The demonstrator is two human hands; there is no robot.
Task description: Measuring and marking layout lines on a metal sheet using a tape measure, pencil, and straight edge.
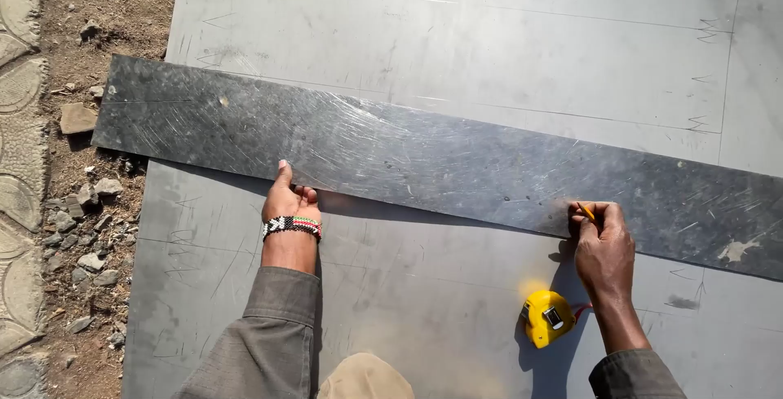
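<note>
The dark steel strip (457, 163) lies across the grey metal sheet (457, 48); the left hand (289, 199) presses flat and open on its near edge. The right hand (602, 236), grip closed on a pencil (586, 211), should draw tight along that edge while the strip stays pinned.

No packages, labels, signs or screens in view.
</note>
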